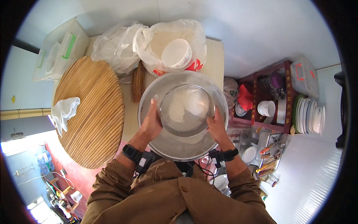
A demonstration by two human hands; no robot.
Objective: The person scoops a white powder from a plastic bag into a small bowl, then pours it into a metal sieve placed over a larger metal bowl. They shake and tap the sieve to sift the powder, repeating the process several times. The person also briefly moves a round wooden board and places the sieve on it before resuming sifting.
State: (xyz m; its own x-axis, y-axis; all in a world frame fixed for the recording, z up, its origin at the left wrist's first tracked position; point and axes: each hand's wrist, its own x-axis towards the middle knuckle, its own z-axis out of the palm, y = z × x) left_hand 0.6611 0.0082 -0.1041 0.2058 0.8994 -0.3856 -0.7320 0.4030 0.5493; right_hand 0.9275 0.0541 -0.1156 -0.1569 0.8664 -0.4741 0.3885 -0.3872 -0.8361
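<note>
Both my hands grip a round metal-rimmed flour sieve by its opposite sides. My left hand is on its left side, thumb pointing up along the rim. My right hand grasps the right side. White flour lies heaped toward the upper right of the sieve, with a thinner layer to the left. The sieve is over a wide metal basin, whose inner wall is dusted pale. More pale powder shows in the basin just below the sieve. Whether the sieve touches the basin's bottom is hidden.
Left of the basin is a round reed mat with a white cloth. A straw brush lies between. Behind stand a plastic bag and a white bowl. A dark red shelf holds dishes at right.
</note>
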